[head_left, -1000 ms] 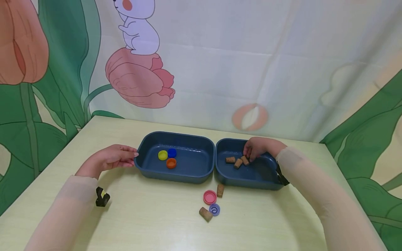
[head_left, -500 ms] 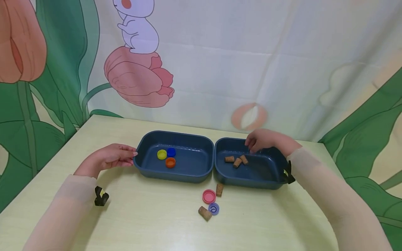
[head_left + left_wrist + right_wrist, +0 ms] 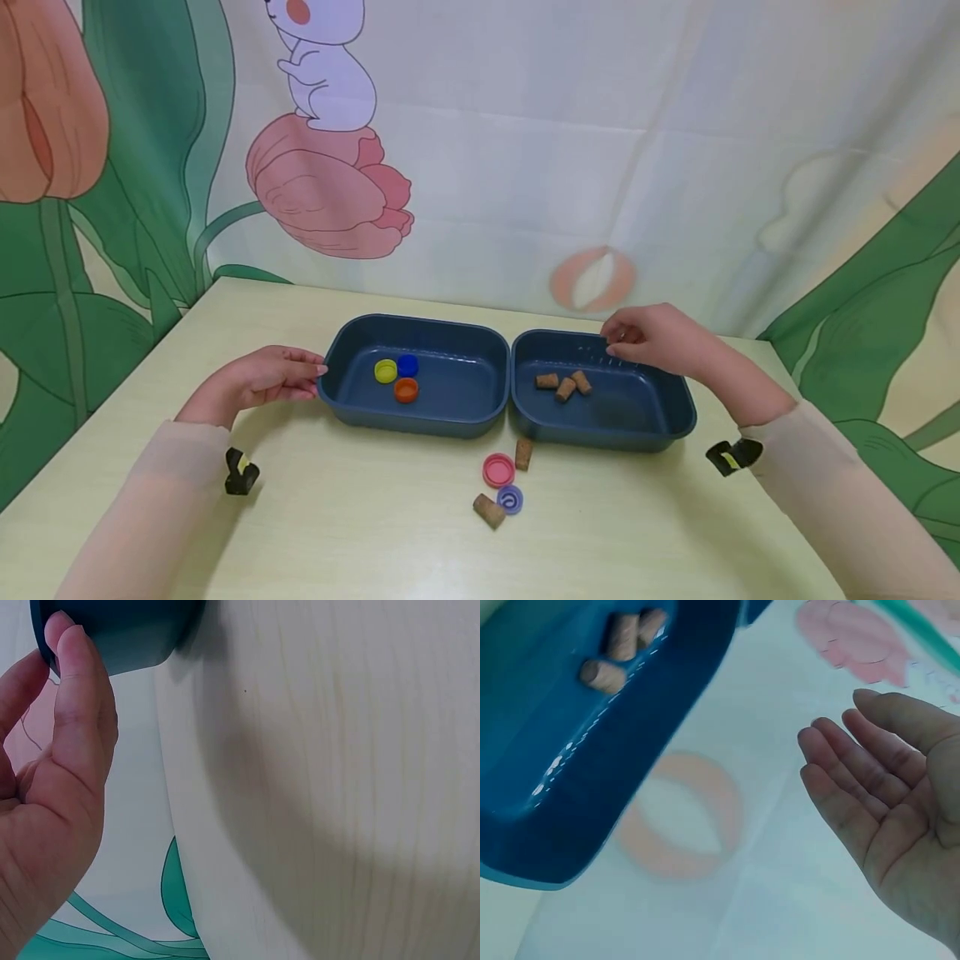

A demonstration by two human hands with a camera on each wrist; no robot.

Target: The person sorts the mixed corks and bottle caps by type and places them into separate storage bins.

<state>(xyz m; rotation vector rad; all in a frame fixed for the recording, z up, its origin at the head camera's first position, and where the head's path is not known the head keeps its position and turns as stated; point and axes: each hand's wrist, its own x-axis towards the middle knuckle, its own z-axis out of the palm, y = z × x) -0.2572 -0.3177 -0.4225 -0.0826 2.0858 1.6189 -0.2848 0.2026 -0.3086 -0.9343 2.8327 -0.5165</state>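
My left hand [image 3: 273, 377] holds the left end of a dark blue tray [image 3: 420, 423], thumb at the rim and fingers against the outer wall. The left wrist view shows its fingers [image 3: 79, 697] on the tray wall. In that tray lie a yellow bottle cap [image 3: 386, 372], a blue cap [image 3: 408, 365] and an orange cap [image 3: 406, 390]. My right hand [image 3: 660, 333] is over the back edge of a second blue tray [image 3: 600, 437], fingers loosely bent. The right wrist view shows that palm [image 3: 900, 802] with nothing in it. Three corks [image 3: 566, 389] lie inside the right tray.
In front of the trays, a pink cap [image 3: 498, 471], a purple cap [image 3: 510, 500], an upper cork [image 3: 523, 455] and a lower cork [image 3: 489, 511] lie on the pale wooden table [image 3: 360, 517]. A printed curtain [image 3: 510, 167] hangs behind the table.
My right hand has risen from inside the right tray and moved right and back, its fingers loosening. The left hand stays at the left tray. The three corks remain in place.
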